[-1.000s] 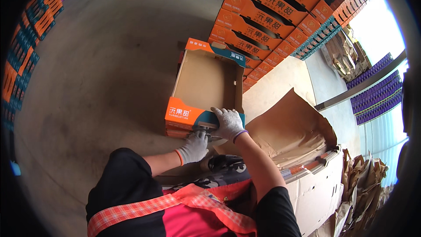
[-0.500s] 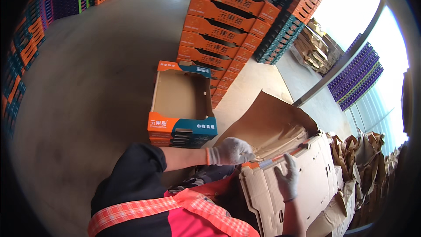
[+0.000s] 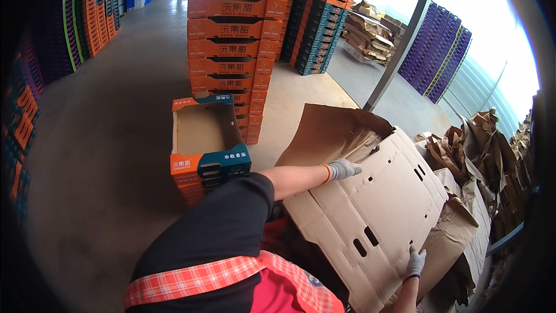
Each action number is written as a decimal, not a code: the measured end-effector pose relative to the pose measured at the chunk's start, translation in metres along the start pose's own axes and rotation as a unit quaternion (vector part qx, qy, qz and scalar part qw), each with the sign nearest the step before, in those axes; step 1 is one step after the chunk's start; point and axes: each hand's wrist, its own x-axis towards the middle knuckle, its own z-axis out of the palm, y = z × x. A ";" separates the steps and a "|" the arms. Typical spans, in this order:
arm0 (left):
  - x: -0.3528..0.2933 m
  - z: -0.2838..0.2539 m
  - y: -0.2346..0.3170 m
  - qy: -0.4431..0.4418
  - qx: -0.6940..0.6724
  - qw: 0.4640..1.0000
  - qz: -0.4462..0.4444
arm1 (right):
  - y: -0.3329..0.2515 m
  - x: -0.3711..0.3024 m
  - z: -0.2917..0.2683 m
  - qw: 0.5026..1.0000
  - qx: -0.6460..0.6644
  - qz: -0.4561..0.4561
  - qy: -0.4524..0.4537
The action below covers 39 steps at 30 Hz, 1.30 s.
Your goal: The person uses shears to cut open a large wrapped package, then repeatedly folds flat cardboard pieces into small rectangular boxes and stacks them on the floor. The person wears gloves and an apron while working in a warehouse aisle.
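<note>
A flat, die-cut cardboard box blank (image 3: 370,197), plain brown side up with slots and creases, lies tilted in front of me. My left hand (image 3: 343,170), in a grey glove, holds its upper left edge, the fingers stretched over the board. At the lower right edge my right hand (image 3: 414,262), gloved too, grips the blank with a finger on its face; the rest of that grip is partly hidden. Behind the blank a curved brown wrapping sheet (image 3: 321,130) stands up. What lies under the blank is mostly hidden.
Left of the blank is a short stack of orange and green cartons (image 3: 211,159), the top one open. Behind it rises a tall stack of orange cartons (image 3: 231,46). Crumpled brown paper (image 3: 463,150) is heaped on the right. A slanted metal post (image 3: 399,43) stands beyond.
The blank now lies turned with its broad face toward me. My left hand has shifted along its upper edge; my right hand has moved down to the lower right edge. The view has swung right.
</note>
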 end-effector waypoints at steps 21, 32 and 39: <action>-0.068 0.049 0.085 0.157 -0.076 0.974 0.144 | -0.106 -0.091 0.068 0.968 -0.016 -0.248 -0.043; -0.108 -0.066 0.051 -0.127 0.120 0.818 0.549 | -0.116 -0.139 -0.074 0.779 -0.278 -0.518 -0.220; -0.142 -0.094 0.118 0.055 0.069 0.860 0.502 | -0.175 -0.165 -0.084 0.830 -0.116 -0.545 0.006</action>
